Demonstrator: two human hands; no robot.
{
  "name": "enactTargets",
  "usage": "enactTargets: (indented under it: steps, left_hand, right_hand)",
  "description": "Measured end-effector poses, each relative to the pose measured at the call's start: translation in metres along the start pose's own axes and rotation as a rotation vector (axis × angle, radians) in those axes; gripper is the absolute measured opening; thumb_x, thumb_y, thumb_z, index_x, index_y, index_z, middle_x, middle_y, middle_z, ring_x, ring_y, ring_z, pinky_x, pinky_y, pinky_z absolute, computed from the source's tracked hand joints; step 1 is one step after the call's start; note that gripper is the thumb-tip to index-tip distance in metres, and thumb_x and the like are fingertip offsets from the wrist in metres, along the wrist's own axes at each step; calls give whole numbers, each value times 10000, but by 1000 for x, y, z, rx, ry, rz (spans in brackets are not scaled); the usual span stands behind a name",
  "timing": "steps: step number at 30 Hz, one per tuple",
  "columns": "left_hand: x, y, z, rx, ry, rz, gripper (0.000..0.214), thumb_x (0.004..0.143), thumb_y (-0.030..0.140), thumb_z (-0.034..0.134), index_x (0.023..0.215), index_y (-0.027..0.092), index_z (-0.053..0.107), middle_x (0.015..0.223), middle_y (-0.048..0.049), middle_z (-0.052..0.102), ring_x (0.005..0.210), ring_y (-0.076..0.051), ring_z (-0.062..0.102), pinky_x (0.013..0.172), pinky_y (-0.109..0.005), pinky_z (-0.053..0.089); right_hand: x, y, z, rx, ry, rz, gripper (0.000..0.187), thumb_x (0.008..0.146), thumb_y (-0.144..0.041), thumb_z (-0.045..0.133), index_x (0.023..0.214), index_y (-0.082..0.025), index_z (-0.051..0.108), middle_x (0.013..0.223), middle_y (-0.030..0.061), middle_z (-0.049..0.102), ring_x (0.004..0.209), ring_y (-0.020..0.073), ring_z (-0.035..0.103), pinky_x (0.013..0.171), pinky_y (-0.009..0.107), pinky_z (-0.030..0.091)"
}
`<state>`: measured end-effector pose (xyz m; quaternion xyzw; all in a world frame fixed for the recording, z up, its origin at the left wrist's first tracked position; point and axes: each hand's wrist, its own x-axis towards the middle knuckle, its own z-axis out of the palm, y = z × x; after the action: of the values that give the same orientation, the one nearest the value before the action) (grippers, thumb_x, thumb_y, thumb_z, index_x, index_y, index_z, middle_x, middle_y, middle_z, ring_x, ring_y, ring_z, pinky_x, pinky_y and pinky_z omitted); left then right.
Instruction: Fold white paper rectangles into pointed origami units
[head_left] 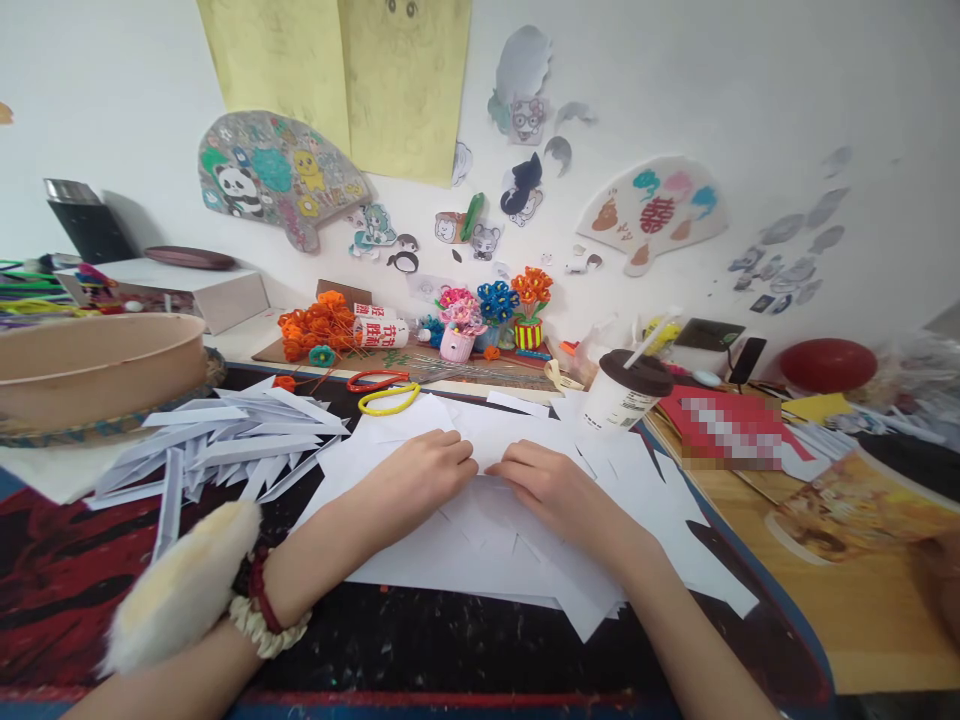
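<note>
My left hand (pixel 427 465) and my right hand (pixel 553 487) are close together over the middle of the table. Both have their fingers closed in a pinch, gripping a small piece of white paper (pixel 487 462) stretched between them. Its far edge blends into the white sheets (pixel 480 560) spread beneath my forearms. Left of my hands lies a loose heap of folded white paper strips (pixel 240 445). Just beyond my left hand rest a yellow loop-shaped handle (pixel 390 400) and a red one (pixel 377 380). Scrunchies and a fluffy white band circle my left wrist.
A lidded drink cup (pixel 621 395) with a straw stands beyond my right hand. A round basin (pixel 97 360) sits at the left. Pipe-cleaner flowers (pixel 461 320) in small pots line the back. On the right are a red packet (pixel 731 430) and a patterned paper cup (pixel 862 500).
</note>
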<state>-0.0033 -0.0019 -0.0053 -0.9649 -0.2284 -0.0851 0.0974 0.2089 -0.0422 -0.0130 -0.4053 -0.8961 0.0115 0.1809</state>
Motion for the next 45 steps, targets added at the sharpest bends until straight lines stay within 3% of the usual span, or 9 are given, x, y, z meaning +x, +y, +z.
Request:
enactTargets:
  steps: [13,22,25,33,39,45]
  left_hand:
    - [-6,-1,-1,27,40,44,145,905,109,535,797,148,623,771,-34,601,720,-189,538,664,-331,385]
    - [-7,1,2,81,74,78,120,893,68,530,817,126,603,774,-57,584,715,-198,513,639,-324,384]
    - [-6,1,3,83,105,37,153,894,66,511,779,133,587,782,-56,582,713,-194,504,638,-322,383]
    - [-2,0,5,-133,200,-157,205,931,150,472,771,142,600,744,-39,603,709,-165,519,629,-279,398]
    - [-1,-1,7,-291,210,-225,165,874,85,530,758,144,631,748,-39,620,710,-155,551,627,-253,420]
    - [1,0,7,-380,192,-276,176,840,49,560,725,146,653,729,-30,625,684,-143,559,630,-237,422]
  right_hand:
    - [-8,8,7,4,40,-50,467,824,69,377,1095,-174,670,771,41,627,746,192,537,675,324,438]
    - [-8,4,5,145,49,146,145,878,-159,619,1017,-189,652,943,42,651,891,193,595,772,333,488]
    - [-6,6,10,135,91,171,83,899,-131,578,923,-176,643,893,38,644,845,189,596,748,333,486]
    - [-5,8,13,185,234,196,183,862,-58,537,752,-188,604,757,21,633,725,174,594,655,298,466]
    - [-4,12,14,170,217,238,295,735,72,392,667,-186,515,688,9,581,654,151,574,611,262,444]
    - [-4,12,13,278,188,214,277,663,76,407,616,-187,477,641,-7,581,626,145,558,585,241,411]
